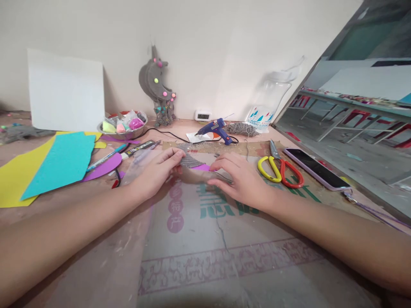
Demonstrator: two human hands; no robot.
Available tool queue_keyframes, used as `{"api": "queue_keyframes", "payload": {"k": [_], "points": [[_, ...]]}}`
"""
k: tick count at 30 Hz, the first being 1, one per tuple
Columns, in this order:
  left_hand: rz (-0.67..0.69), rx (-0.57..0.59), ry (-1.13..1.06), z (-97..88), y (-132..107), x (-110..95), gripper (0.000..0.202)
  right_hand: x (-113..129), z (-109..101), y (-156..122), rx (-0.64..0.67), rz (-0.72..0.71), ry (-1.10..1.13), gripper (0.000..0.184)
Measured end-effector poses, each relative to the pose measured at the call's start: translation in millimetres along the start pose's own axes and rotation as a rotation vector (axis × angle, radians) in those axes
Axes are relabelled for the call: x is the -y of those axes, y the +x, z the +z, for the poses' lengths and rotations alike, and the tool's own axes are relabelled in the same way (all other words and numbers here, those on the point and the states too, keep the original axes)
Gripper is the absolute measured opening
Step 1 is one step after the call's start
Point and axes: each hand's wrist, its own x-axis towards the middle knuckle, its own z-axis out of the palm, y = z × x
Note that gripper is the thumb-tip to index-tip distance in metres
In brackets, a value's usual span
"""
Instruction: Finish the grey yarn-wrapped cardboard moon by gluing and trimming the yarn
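One cord-covered purple piece (pixel 192 161) near the far edge of the desk (pixel 186 124).
Its visible long axis slants toward the near right corner; the left hand (pixel 165 167) pinches it; the right hand (pixel 237 175) curves, its grip indeterminable; one glue gun (pixel 214 129) lies beyond.

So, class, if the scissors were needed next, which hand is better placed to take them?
Probably the right hand: the scissors lie on its side, a short reach outward. The left hand is farther off, by the grey piece, and would have to cross past the right.
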Motion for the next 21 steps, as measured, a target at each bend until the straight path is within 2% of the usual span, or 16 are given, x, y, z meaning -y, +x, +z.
{"api": "queue_keyframes", "payload": {"k": [4,6,12,21], "points": [[-0.017,0.052,0.035,1.9,-2.8,-3.3,0.018,-0.5,2.4,0.7,-0.027,-0.009,-0.040,0.013],[-0.055,0.076,0.068,3.7,-5.5,-6.5,0.025,-2.7,2.4,1.0,-0.060,-0.009,-0.026,0.012],[0.110,0.060,0.334,6.8,-7.8,-12.8,0.037,-3.2,0.2,1.0,-0.087,0.013,0.009,0.010],[0.110,0.051,0.370,3.7,-10.7,-9.7,0.033,-1.5,1.8,-0.4,-0.081,0.047,0.009,0.011]]}}
